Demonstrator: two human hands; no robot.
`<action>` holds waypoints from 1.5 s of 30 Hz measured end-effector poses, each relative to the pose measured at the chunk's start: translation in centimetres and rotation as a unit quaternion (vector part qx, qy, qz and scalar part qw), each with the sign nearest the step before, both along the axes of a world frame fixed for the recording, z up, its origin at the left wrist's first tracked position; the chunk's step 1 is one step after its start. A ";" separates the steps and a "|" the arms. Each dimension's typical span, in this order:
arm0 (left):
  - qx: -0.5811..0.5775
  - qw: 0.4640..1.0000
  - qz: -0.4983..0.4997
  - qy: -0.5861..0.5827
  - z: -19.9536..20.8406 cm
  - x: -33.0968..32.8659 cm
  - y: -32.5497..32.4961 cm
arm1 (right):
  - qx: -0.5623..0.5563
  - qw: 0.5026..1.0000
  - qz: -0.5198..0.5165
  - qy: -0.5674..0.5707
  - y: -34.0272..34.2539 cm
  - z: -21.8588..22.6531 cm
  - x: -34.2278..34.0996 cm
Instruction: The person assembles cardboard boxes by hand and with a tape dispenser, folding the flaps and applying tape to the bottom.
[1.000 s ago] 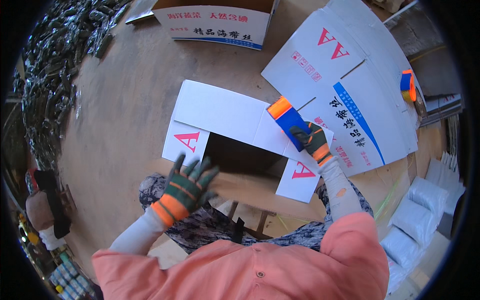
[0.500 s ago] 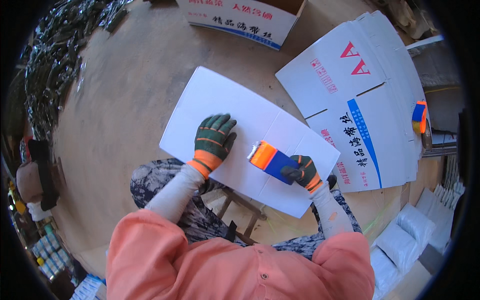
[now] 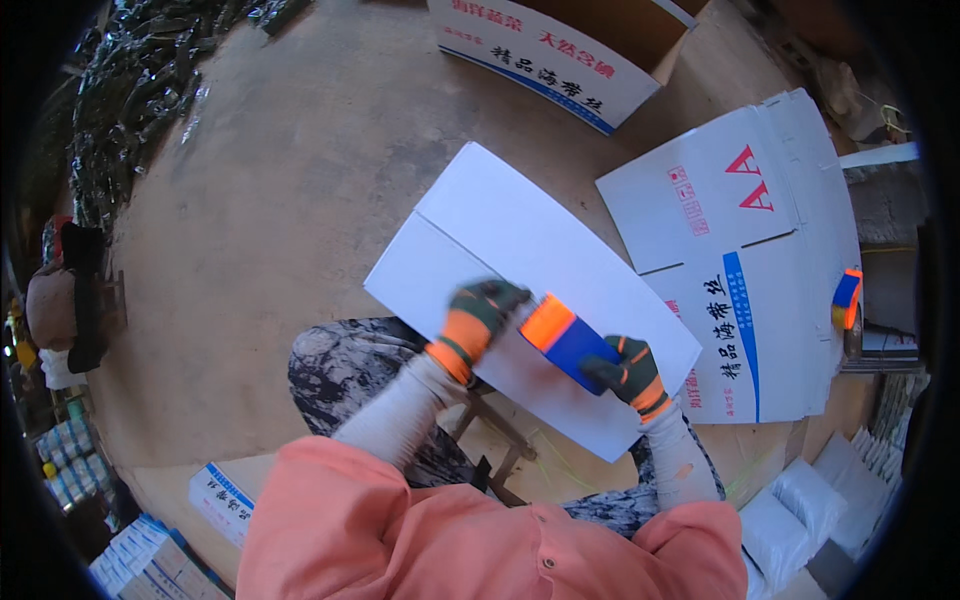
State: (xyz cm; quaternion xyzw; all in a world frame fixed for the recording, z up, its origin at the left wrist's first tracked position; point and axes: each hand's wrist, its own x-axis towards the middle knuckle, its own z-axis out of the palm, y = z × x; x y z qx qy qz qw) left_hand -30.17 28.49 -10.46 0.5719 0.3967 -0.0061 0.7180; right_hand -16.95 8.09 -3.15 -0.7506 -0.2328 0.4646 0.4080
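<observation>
A white carton (image 3: 560,250) lies across my knees, its plain face up and a seam running over its left part. In my right hand (image 3: 635,375) is a tape dispenser (image 3: 575,345) with a blue body and an orange front end, held tilted above the carton. Close to that orange end is my left hand (image 3: 485,315), its fingers drawn together. They are blurred, and whatever they may pinch cannot be made out. Both hands wear dark green gloves with orange cuffs.
Flattened printed cartons (image 3: 720,280) are stacked at the right, with a second blue and orange tape dispenser (image 3: 848,298) at their edge. An open printed carton (image 3: 550,60) stands beyond. Dark glossy strips (image 3: 130,110) heap at the far left. White plastic packs (image 3: 800,510) lie at lower right.
My left hand has lifted off its flat rest on the carton and moved right to the dispenser's front end, fingers drawing together. The view has shifted, and a seam now shows on the carton.
</observation>
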 end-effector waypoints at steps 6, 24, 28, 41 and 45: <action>0.248 0.943 0.146 0.167 -2.6 0.3 20.8 | -0.107 0.962 0.095 -0.233 12.9 -2.4 -0.9; 0.514 0.794 -0.165 0.281 -2.5 5.0 14.0 | -0.089 0.991 0.034 -0.099 -6.8 -1.7 2.6; 0.774 0.618 -0.051 0.131 -3.9 6.6 10.7 | -0.121 0.957 0.041 -0.262 -12.9 -3.0 1.6; 0.645 0.656 -0.377 -0.103 -2.2 8.9 -12.4 | -0.334 0.913 0.043 -0.231 -38.1 2.5 4.2; 0.648 0.647 -0.390 -0.099 -2.2 8.9 -13.2 | -0.407 0.848 0.125 -0.315 -36.2 -2.5 3.7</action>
